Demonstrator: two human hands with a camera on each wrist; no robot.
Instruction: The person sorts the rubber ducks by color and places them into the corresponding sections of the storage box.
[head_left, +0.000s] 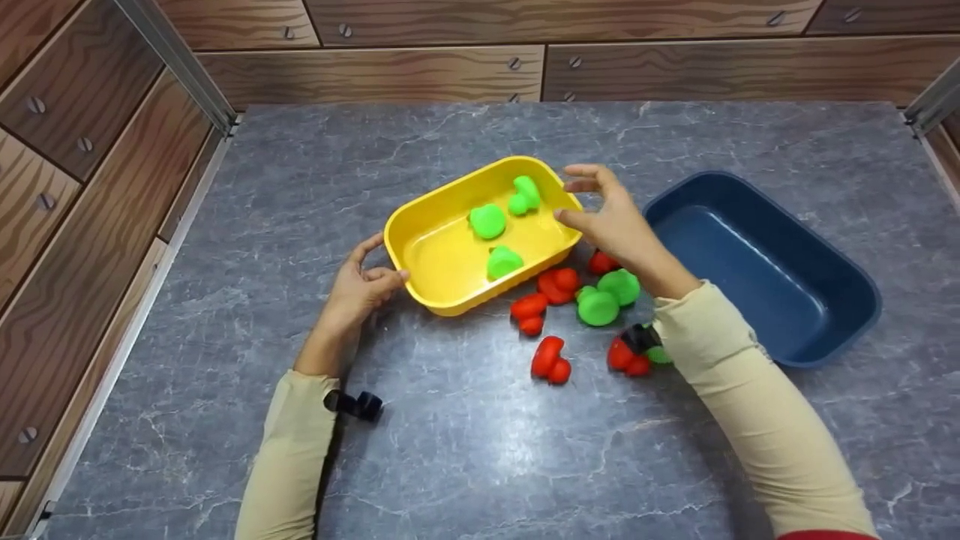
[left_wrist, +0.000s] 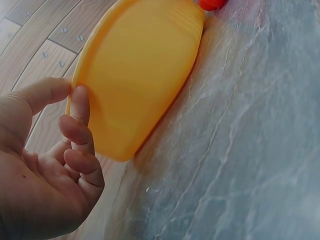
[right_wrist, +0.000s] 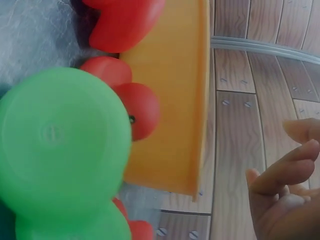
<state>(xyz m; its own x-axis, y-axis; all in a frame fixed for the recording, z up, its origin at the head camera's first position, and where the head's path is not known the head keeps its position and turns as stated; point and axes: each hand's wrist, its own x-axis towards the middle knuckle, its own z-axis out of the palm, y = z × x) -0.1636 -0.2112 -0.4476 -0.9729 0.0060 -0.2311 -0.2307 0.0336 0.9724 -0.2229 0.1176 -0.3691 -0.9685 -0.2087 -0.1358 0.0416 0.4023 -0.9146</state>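
Note:
A yellow tub (head_left: pixel 431 274) holds three green toy ducks (head_left: pixel 488 221) on its floor. My left hand (head_left: pixel 356 289) is at the tub's left end; in the left wrist view, thumb and forefinger pinch its rim. At the opposite end, my right hand (head_left: pixel 619 229) has its thumb and fingers spread around the corner in the head view. The right wrist view shows this hand (right_wrist: pixel 287 180) apart from the tub wall (right_wrist: pixel 172 100), fingers loosely bent and holding nothing. Red toy ducks (head_left: pixel 551 360) and green ones (head_left: pixel 598 306) lie on the table below the tub's right side.
A dark blue tub (head_left: pixel 847 300) stands at the right, partly behind my right forearm. My right sleeve and its black wrist mount (head_left: pixel 639 339) overlap some of the loose ducks. Wood-patterned panels (head_left: pixel 375 75) border the grey marbled table (head_left: pixel 450 450) at the back and left.

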